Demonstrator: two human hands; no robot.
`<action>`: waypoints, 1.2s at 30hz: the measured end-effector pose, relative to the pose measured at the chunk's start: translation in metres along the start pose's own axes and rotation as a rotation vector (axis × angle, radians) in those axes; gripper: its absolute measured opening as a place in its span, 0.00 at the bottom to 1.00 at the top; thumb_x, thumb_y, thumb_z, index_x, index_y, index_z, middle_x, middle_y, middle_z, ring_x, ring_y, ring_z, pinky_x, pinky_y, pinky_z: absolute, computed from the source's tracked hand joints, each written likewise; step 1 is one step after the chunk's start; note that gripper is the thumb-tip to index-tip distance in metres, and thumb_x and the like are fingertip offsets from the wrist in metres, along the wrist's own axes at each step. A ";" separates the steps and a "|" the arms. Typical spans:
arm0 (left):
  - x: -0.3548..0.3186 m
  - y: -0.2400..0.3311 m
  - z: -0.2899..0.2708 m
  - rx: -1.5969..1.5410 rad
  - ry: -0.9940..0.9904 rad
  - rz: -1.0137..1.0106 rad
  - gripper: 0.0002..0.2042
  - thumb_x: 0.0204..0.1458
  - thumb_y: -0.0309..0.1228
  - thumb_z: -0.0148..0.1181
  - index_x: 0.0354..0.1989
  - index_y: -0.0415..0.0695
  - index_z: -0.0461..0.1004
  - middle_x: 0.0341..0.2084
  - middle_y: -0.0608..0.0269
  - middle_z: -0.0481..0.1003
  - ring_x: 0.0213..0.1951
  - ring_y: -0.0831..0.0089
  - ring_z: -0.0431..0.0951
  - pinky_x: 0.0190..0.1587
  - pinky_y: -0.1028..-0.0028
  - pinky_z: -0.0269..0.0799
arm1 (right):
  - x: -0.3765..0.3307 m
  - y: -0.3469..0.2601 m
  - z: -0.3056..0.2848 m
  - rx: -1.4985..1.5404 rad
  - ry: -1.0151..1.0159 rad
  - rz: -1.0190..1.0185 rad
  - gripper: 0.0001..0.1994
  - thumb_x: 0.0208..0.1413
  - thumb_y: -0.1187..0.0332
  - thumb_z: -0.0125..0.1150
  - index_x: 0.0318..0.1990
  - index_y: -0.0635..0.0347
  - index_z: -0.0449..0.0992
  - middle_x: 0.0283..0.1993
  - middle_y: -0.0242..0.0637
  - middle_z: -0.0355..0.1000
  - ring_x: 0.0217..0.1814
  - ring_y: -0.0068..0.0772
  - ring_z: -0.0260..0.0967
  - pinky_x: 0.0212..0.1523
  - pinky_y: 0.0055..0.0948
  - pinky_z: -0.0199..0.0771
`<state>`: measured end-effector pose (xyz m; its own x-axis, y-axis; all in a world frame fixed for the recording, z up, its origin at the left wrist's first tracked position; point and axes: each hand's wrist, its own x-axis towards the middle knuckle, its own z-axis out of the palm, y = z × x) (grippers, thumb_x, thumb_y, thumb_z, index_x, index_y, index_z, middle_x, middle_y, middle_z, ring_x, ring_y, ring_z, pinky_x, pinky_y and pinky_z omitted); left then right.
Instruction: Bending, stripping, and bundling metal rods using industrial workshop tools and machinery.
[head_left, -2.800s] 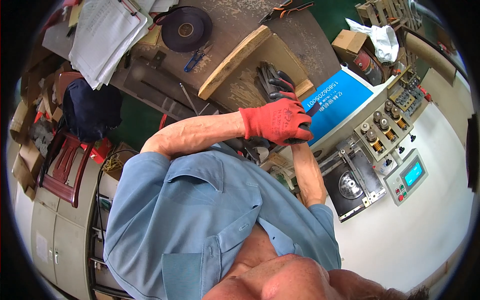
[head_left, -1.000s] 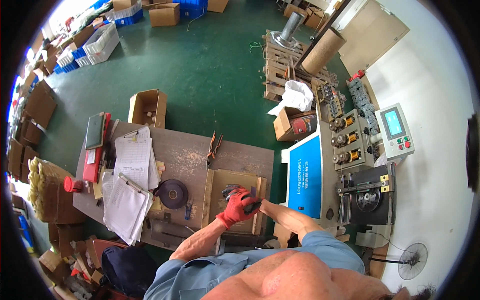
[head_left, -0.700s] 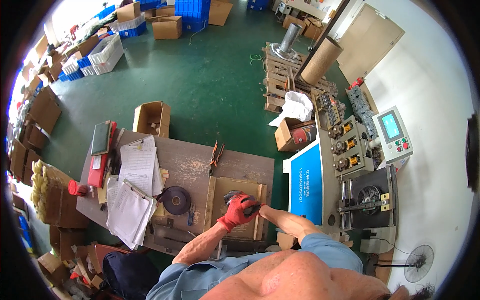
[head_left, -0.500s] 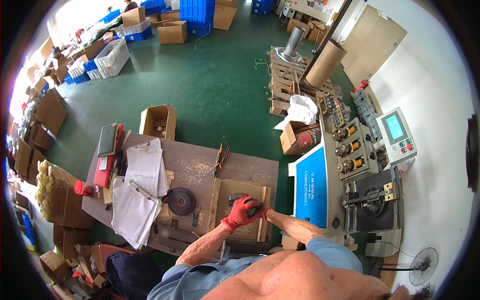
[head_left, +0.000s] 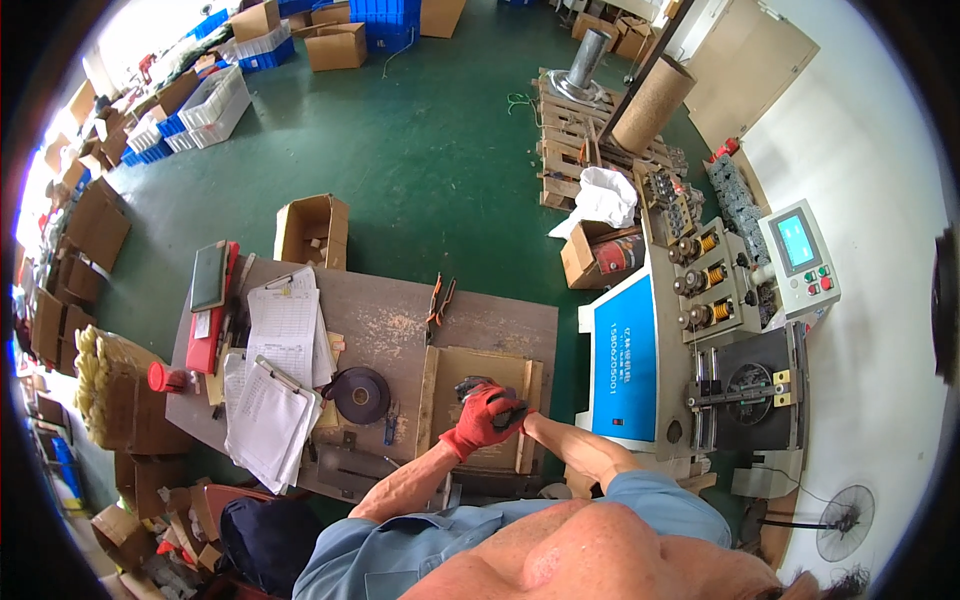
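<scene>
My left hand [head_left: 482,422], in a red glove, is closed around something dark, too small and covered to make out. My right hand [head_left: 522,418] meets it from the right, and its fingers are mostly hidden. A dark grey piece [head_left: 474,386] sticks out past the far side of the left glove. Both hands are over a shallow wooden tray [head_left: 430,400] with raised side strips, on the brown worktable [head_left: 385,290]. Just left of the tray lie a roll of dark tape [head_left: 361,395] and a small blue tool [head_left: 390,430]. Orange-handled pliers [head_left: 440,300] rest beyond it.
Clipboards with papers [head_left: 270,410] and a red folder [head_left: 208,340] cover the table's left side. A red cup [head_left: 165,377] stands at its left edge. A carton [head_left: 312,232] sits beyond the table. To the right is a machine with a blue panel [head_left: 622,370] and a control screen [head_left: 797,245].
The whole view has shifted slightly, with far things now higher in the picture. My hands stay together over the tray, the left glove covering slightly more of the right hand.
</scene>
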<state>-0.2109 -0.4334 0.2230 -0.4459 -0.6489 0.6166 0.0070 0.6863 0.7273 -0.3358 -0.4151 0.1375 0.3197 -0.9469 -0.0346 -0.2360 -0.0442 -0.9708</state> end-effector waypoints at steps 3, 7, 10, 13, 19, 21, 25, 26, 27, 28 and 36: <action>-0.006 -0.004 0.000 0.010 -0.032 -0.028 0.20 0.33 0.33 0.75 0.37 0.45 0.75 0.31 0.56 0.76 0.34 0.55 0.77 0.44 0.60 0.71 | -0.008 0.002 -0.019 -0.025 -0.035 0.021 0.27 0.47 0.63 0.69 0.55 0.59 0.69 0.52 0.41 0.72 0.55 0.34 0.69 0.58 0.34 0.66; -0.008 -0.003 -0.002 -0.030 -0.061 -0.069 0.21 0.33 0.34 0.75 0.38 0.46 0.76 0.31 0.55 0.75 0.34 0.54 0.76 0.44 0.60 0.71 | -0.009 0.004 -0.014 -0.059 -0.094 0.030 0.28 0.46 0.63 0.69 0.55 0.59 0.69 0.52 0.41 0.72 0.55 0.34 0.69 0.58 0.34 0.67; -0.003 0.005 -0.006 -0.003 -0.051 -0.058 0.20 0.33 0.34 0.75 0.39 0.48 0.77 0.30 0.55 0.75 0.35 0.53 0.76 0.44 0.59 0.71 | -0.006 0.005 -0.010 -0.086 -0.130 0.040 0.28 0.46 0.63 0.70 0.55 0.59 0.69 0.52 0.41 0.73 0.54 0.34 0.70 0.58 0.34 0.67; 0.003 0.012 -0.011 0.066 -0.045 -0.063 0.19 0.34 0.34 0.74 0.38 0.48 0.78 0.30 0.55 0.75 0.34 0.52 0.77 0.41 0.62 0.72 | -0.005 0.003 -0.010 -0.101 -0.164 0.050 0.28 0.46 0.63 0.70 0.55 0.59 0.69 0.51 0.41 0.73 0.54 0.34 0.70 0.58 0.34 0.67; 0.013 0.001 -0.019 -0.227 0.108 -0.295 0.13 0.43 0.27 0.67 0.40 0.41 0.77 0.31 0.59 0.77 0.33 0.67 0.79 0.37 0.71 0.75 | -0.015 0.001 -0.017 -0.108 -0.191 0.060 0.28 0.45 0.62 0.70 0.55 0.59 0.70 0.51 0.41 0.73 0.54 0.34 0.70 0.57 0.34 0.68; 0.018 0.004 -0.029 -0.287 0.184 -0.445 0.12 0.46 0.26 0.64 0.40 0.40 0.77 0.30 0.61 0.77 0.32 0.71 0.79 0.37 0.72 0.75 | -0.020 -0.009 -0.010 -0.125 -0.092 0.055 0.29 0.36 0.61 0.77 0.47 0.60 0.74 0.41 0.38 0.77 0.45 0.33 0.74 0.49 0.34 0.72; 0.028 0.001 -0.051 -0.737 0.374 -0.739 0.19 0.47 0.24 0.61 0.50 0.38 0.72 0.37 0.61 0.76 0.33 0.72 0.79 0.39 0.73 0.76 | -0.028 -0.087 -0.015 0.000 -0.167 0.406 0.25 0.39 0.61 0.75 0.44 0.65 0.75 0.36 0.35 0.76 0.37 0.26 0.72 0.42 0.30 0.72; 0.031 -0.002 -0.052 -0.892 0.412 -0.783 0.22 0.47 0.23 0.60 0.54 0.38 0.70 0.40 0.59 0.76 0.34 0.70 0.79 0.39 0.73 0.76 | -0.031 -0.089 -0.016 0.007 -0.154 0.410 0.25 0.39 0.61 0.75 0.44 0.65 0.75 0.36 0.35 0.76 0.37 0.26 0.72 0.42 0.30 0.72; 0.031 -0.007 -0.056 -1.025 0.369 -0.832 0.31 0.47 0.23 0.61 0.63 0.40 0.60 0.47 0.54 0.74 0.41 0.66 0.79 0.45 0.70 0.76 | -0.033 -0.090 -0.015 -0.012 -0.117 0.392 0.24 0.41 0.60 0.74 0.43 0.66 0.75 0.35 0.35 0.76 0.36 0.25 0.72 0.40 0.29 0.71; 0.025 -0.009 -0.054 -1.025 0.361 -0.838 0.31 0.47 0.23 0.61 0.63 0.40 0.60 0.47 0.54 0.74 0.41 0.66 0.79 0.45 0.70 0.76 | -0.037 -0.090 -0.013 -0.032 -0.080 0.373 0.23 0.42 0.60 0.73 0.42 0.67 0.75 0.35 0.36 0.76 0.34 0.24 0.71 0.38 0.29 0.71; -0.054 -0.025 -0.059 -1.315 0.439 -0.763 0.39 0.50 0.32 0.66 0.67 0.51 0.49 0.57 0.53 0.66 0.57 0.59 0.69 0.59 0.53 0.65 | -0.058 -0.091 -0.016 0.257 0.008 0.559 0.25 0.39 0.55 0.73 0.38 0.69 0.78 0.31 0.34 0.76 0.31 0.26 0.71 0.34 0.27 0.69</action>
<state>-0.1341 -0.4344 0.1892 -0.4260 -0.8946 -0.1351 0.7542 -0.4336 0.4931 -0.3470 -0.3615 0.2320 0.2048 -0.8068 -0.5542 -0.1366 0.5371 -0.8324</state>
